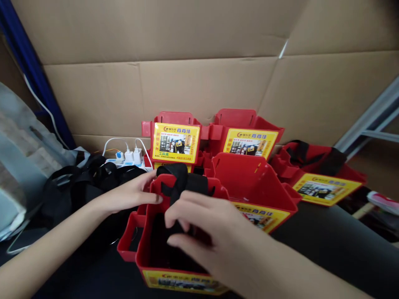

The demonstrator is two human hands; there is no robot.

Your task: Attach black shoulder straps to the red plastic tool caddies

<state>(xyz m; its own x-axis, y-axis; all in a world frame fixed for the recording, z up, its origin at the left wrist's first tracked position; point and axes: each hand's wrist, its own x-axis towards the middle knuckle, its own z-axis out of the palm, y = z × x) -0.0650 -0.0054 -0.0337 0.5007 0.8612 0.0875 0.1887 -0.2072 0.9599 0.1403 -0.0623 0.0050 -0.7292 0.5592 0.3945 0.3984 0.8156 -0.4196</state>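
A red plastic tool holder (146,249) with a yellow label sits in front of me on the dark table. A black strap (181,180) is looped over its back rim. My left hand (131,195) grips that back rim beside the strap, thumb on top. My right hand (202,230) reaches into the holder's opening, fingers curled down onto the black strap inside.
Several more red holders (255,191) with yellow labels stand behind and to the right. A pile of black straps (84,178) and a white power strip (127,160) with chargers lie at left. Cardboard (199,83) walls the back. A grey bag (21,158) is far left.
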